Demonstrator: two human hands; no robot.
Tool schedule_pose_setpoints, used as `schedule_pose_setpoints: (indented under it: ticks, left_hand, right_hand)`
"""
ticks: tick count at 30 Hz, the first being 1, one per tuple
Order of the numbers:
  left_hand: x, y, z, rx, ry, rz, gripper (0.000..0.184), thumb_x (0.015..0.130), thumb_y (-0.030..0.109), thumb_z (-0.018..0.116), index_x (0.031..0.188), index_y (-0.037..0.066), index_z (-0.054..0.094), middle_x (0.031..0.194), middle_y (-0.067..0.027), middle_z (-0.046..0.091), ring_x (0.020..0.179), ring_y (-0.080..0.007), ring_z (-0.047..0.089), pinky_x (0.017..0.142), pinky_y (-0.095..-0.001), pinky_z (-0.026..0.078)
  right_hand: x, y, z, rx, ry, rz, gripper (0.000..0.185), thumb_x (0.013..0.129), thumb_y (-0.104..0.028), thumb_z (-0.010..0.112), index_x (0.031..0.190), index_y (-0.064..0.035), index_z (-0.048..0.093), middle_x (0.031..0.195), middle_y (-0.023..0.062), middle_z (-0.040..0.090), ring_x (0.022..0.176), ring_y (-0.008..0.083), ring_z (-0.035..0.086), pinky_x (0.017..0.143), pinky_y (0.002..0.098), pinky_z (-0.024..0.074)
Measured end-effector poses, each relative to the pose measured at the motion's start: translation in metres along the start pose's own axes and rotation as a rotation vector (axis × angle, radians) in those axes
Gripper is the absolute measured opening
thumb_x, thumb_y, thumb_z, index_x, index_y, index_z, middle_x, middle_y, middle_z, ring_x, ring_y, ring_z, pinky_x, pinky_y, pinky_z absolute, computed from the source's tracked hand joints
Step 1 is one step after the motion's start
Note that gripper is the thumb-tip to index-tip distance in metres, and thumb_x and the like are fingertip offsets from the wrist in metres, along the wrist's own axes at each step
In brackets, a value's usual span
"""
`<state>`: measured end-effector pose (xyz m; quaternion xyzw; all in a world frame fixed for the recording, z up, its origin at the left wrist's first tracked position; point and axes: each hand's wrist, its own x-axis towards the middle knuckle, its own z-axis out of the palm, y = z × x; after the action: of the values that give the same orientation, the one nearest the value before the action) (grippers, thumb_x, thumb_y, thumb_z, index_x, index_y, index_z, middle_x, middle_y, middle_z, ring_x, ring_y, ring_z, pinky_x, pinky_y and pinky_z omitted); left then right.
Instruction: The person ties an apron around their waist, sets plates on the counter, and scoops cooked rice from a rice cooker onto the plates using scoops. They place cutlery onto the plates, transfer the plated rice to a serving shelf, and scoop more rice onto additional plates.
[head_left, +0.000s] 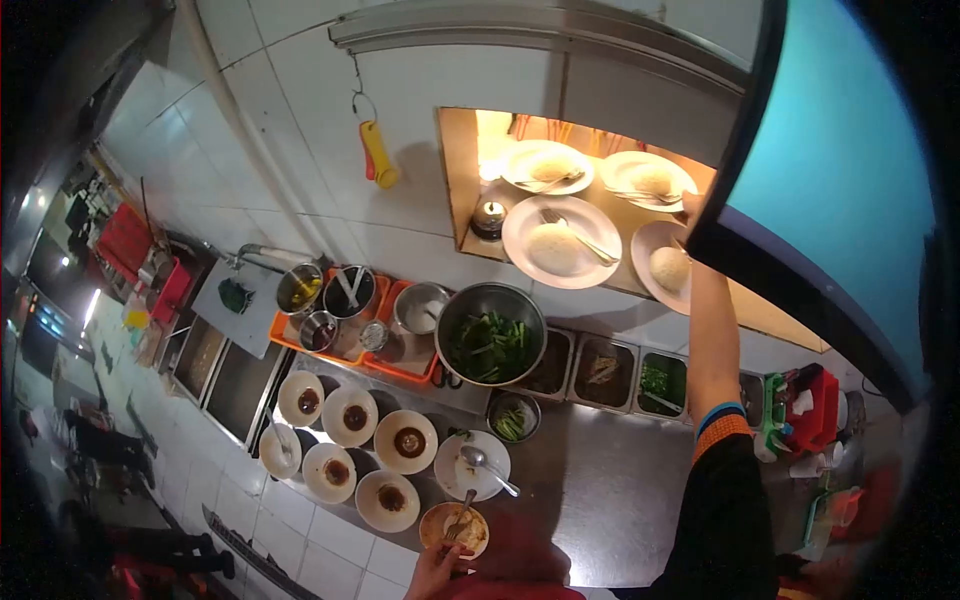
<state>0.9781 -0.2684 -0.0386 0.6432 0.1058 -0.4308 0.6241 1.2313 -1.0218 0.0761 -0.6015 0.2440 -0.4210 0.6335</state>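
At the bottom, my left hand [437,573] is closed on the near rim of a small bowl [480,541] with food scraps and a fork [461,515] in it. My right arm stretches up to the lit serving window, and my right hand [691,206] is beside a plate with a rice mound [645,240]. A dark-edged screen hides most of that hand, so its fingers cannot be made out. Left of it are a plate with rice, fork and spoon [520,262] and two more rice plates [514,160] [630,166] behind.
Several white bowls with dark sauce [408,465] stand left on the steel counter [610,500], near a bowl with a spoon [450,485]. A large steel bowl of greens [525,370] and metal food trays [625,385] line the wall. The screen [830,150] overhangs the right.
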Motion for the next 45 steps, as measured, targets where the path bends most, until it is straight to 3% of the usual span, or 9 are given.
schedule_pose_setpoints:
  ticks: [3,8,17,21,25,26,30,36,45]
  left_hand:
    - [0.005,0.002,0.003,-0.059,0.043,-0.011,0.026,0.098,0.022,0.048,0.107,-0.003,0.05,0.103,-0.0155,0.065,0.088,-0.0245,0.067,0.076,-0.0337,0.054]
    - [0.001,0.006,0.006,-0.035,0.033,-0.065,0.027,0.099,0.024,0.047,0.108,-0.002,0.05,0.107,-0.0136,0.063,0.091,-0.022,0.066,0.076,-0.0321,0.054]
    - [-0.006,0.014,0.003,0.244,-0.078,-0.082,0.032,0.096,0.029,0.052,0.107,-0.001,0.054,0.099,-0.0102,0.067,0.084,-0.0172,0.066,0.071,-0.0293,0.053]
    - [0.002,0.001,-0.002,0.378,-0.24,0.198,0.031,0.095,0.03,0.054,0.107,0.001,0.058,0.098,-0.0088,0.067,0.088,-0.0166,0.065,0.073,-0.0295,0.051]
    - [-0.028,0.035,0.012,0.742,-0.441,0.27,0.033,0.095,0.031,0.054,0.108,0.001,0.059,0.098,-0.0119,0.066,0.089,-0.0183,0.063,0.078,-0.0309,0.05]
    - [-0.029,0.031,0.01,0.769,-0.483,0.289,0.033,0.095,0.031,0.054,0.108,0.001,0.059,0.098,-0.0119,0.066,0.089,-0.0183,0.063,0.078,-0.0309,0.05]
    - [-0.056,0.012,-0.004,0.878,-1.025,0.38,0.034,0.095,0.031,0.054,0.109,0.001,0.059,0.099,-0.0135,0.065,0.09,-0.0241,0.061,0.081,-0.0343,0.048]
    - [-0.12,-0.042,-0.043,0.981,-1.776,0.294,0.032,0.096,0.029,0.051,0.113,0.002,0.057,0.108,-0.0151,0.061,0.1,-0.0215,0.058,0.087,-0.0337,0.044]
    - [-0.294,-0.07,0.003,0.854,-2.666,-0.48,0.024,0.091,0.014,0.06,0.111,0.001,0.057,0.12,-0.0132,0.057,0.118,-0.0246,0.049,0.104,-0.039,0.036]
  right_hand:
    - [0.024,0.016,-0.001,-0.133,-0.201,-0.012,0.025,0.082,-0.025,0.054,0.086,-0.0022,0.064,0.073,0.0051,0.061,0.056,0.0135,0.054,0.047,0.0255,0.0415]
    - [0.035,0.015,0.01,-0.796,0.082,0.124,0.031,0.082,-0.026,0.065,0.088,0.004,0.064,0.063,0.0091,0.061,0.051,0.0177,0.058,0.045,0.0313,0.0465]
    - [-0.03,0.006,0.007,-0.621,0.228,-0.401,0.028,0.089,-0.026,0.059,0.091,0.0021,0.063,0.071,0.0079,0.063,0.058,0.0164,0.059,0.053,0.0307,0.0484]
    - [-0.188,-0.033,0.02,-0.281,0.024,-0.554,0.027,0.092,-0.025,0.056,0.092,0.0013,0.062,0.074,0.0073,0.064,0.062,0.0157,0.06,0.057,0.0304,0.0493]
    - [-0.434,-0.053,0.044,0.185,-0.52,-0.24,0.052,0.089,-0.056,0.052,0.09,-0.0044,0.061,0.08,0.0057,0.063,0.063,0.0119,0.056,0.061,0.0272,0.0465]
    - [-0.504,-0.057,0.045,-0.078,-0.41,0.049,0.053,0.088,-0.056,0.054,0.092,-0.0044,0.061,0.078,0.0056,0.063,0.062,0.011,0.056,0.059,0.0257,0.0466]
    - [-0.706,0.015,0.044,-0.057,-0.517,0.407,0.011,0.09,-0.011,0.059,0.097,-0.0031,0.061,0.079,0.0009,0.063,0.064,0.0069,0.056,0.057,0.0229,0.0464]
    - [-0.915,0.041,0.001,-0.151,-0.583,0.84,0.02,0.092,-0.02,0.057,0.101,-0.0021,0.06,0.091,0.0034,0.063,0.078,0.0082,0.056,0.067,0.0243,0.0474]
    - [-1.097,-0.03,-0.064,-0.381,0.411,0.65,0.018,0.089,-0.018,0.057,0.096,-0.002,0.062,0.082,0.0084,0.068,0.071,0.0147,0.063,0.064,0.0302,0.052]
